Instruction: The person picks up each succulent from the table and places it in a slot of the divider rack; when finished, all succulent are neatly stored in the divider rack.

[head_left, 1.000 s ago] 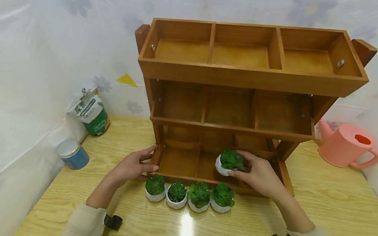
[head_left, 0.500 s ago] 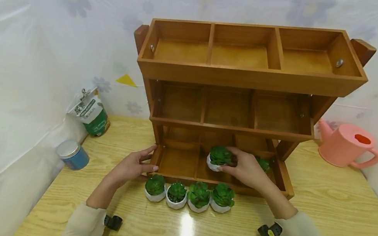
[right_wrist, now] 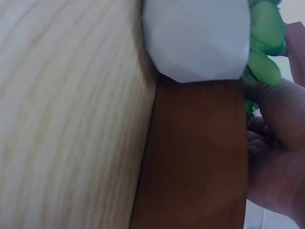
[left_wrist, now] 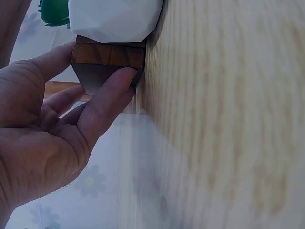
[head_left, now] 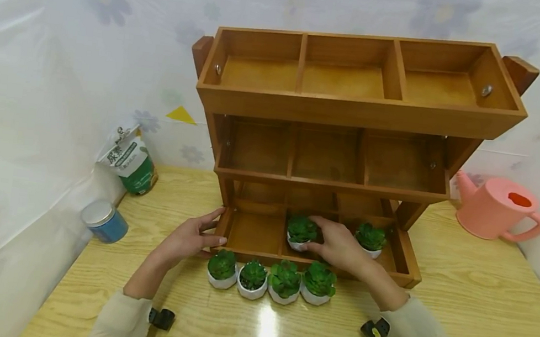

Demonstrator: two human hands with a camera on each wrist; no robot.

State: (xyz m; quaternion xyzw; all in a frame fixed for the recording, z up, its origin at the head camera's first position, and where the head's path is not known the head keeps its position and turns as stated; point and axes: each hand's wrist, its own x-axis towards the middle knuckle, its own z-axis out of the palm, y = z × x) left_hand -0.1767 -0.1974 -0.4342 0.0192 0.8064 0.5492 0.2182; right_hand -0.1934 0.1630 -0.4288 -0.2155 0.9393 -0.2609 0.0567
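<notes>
A three-tier wooden planter shelf [head_left: 356, 111], each tier split into three compartments, stands on the table. My right hand [head_left: 339, 247] grips a potted succulent [head_left: 301, 231] inside the bottom tier's middle compartment; its fingers are partly hidden behind the plant. A second potted succulent [head_left: 370, 239] sits in the bottom right compartment. At the left end of the bottom tier, my left hand [head_left: 190, 237] holds the wooden corner [left_wrist: 107, 55] between thumb and fingers. Several more potted succulents [head_left: 284, 281] in white faceted pots line up along the front of the shelf.
To the right stands a pink watering can [head_left: 497, 208]. On the left are a blue jar [head_left: 105, 221] with a silver lid and a green-and-white pouch [head_left: 132, 164] closed with a clip. A patterned sheet hangs behind the table [head_left: 463, 318].
My right hand has carried the succulent leftward and down into the middle compartment. The succulent in the right compartment has come into view. My left hand has stayed in place.
</notes>
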